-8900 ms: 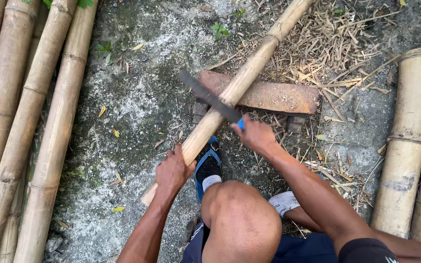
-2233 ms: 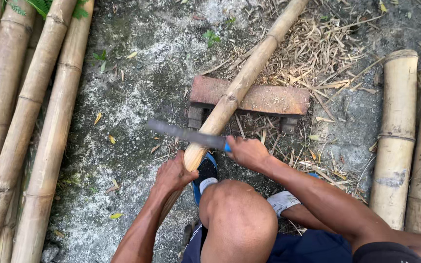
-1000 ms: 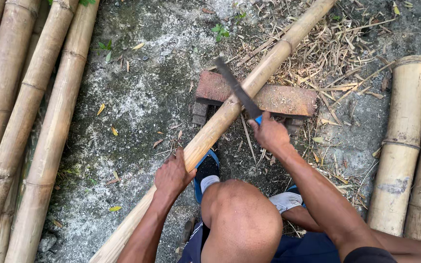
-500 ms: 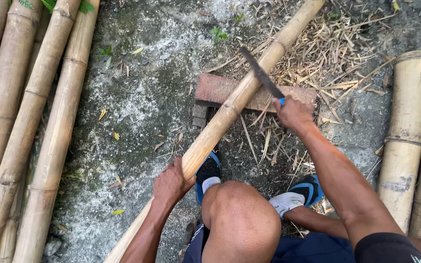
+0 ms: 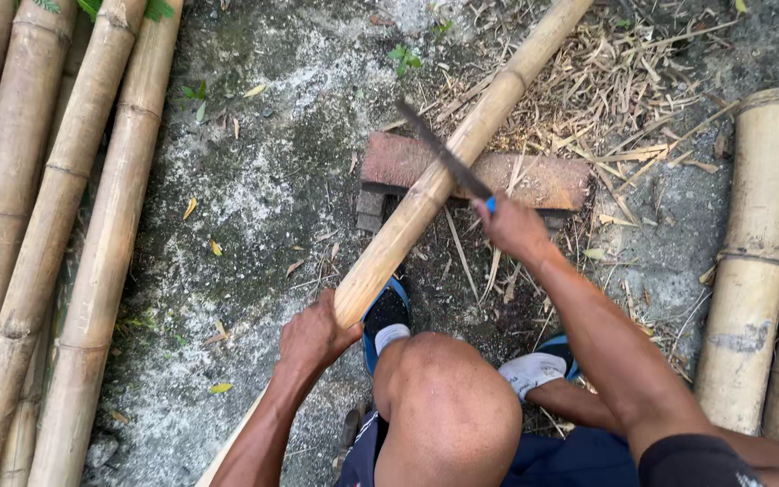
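A long bamboo pole [image 5: 444,176] runs diagonally from the lower left to the upper right and rests on a reddish brick block [image 5: 534,180]. My left hand [image 5: 313,335] grips the pole near its lower part. My right hand [image 5: 514,230] is closed on the blue handle of a dark-bladed knife [image 5: 444,153]. The blade lies across the pole just above the block. My bare knee [image 5: 444,406] and a blue shoe with a white sock [image 5: 388,316] are below the pole.
Several thick bamboo poles [image 5: 92,234] lie along the left side on the concrete ground [image 5: 263,180]. Short cut bamboo sections [image 5: 755,261] lie at the right. Dry bamboo shavings and straw [image 5: 624,81] are scattered around the block.
The pole has slid back toward the lower left under my left hand. My right hand has brought the knife down and left, so the blade now lies across the pole.
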